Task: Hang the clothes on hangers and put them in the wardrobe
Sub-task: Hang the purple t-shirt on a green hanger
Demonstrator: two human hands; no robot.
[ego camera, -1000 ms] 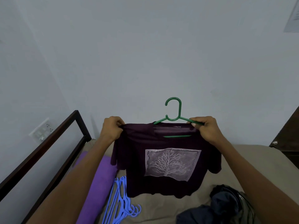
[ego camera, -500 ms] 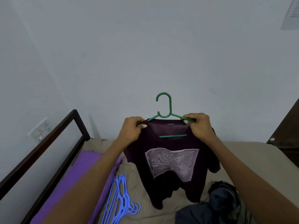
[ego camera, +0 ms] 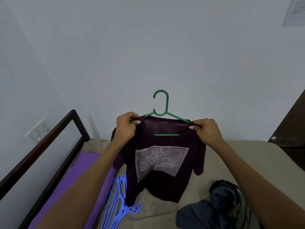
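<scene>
Two bare forearms reach up from the bottom corners of the frame over a bed covered in a tan sheet (ego camera: 244, 151). At lower right a heap of dark clothes (ego camera: 219, 207) lies crumpled on the sheet; at lower centre-left a bundle of blue hangers (ego camera: 120, 204) rests beside a purple mat (ego camera: 72, 182) that runs along the dark bed rail (ego camera: 49, 146) on the left.

Held up at the centre of the frame is a dark maroon T-shirt (ego camera: 163, 164) printed with a pale tree (the print faces the camera), its hem hanging just above the sheet and overlapping the top of the blue hangers in the picture. The shirt sits on a green hanger (ego camera: 162, 111), whose hook stands upright above the neckline and whose lower bar shows through the collar opening. The left hand (ego camera: 127, 128) pinches the shirt's shoulder at centre-left, fingers curled round the fabric; the right hand (ego camera: 206, 131) pinches the opposite shoulder at centre-right, over the hanger's arm.

Behind, a plain pale wall fills the upper frame, with a switch plate (ego camera: 37, 129) at mid-left, a sheet of paper (ego camera: 295, 11) at the upper right corner and a dark wooden panel (ego camera: 292, 123) at the right edge.
</scene>
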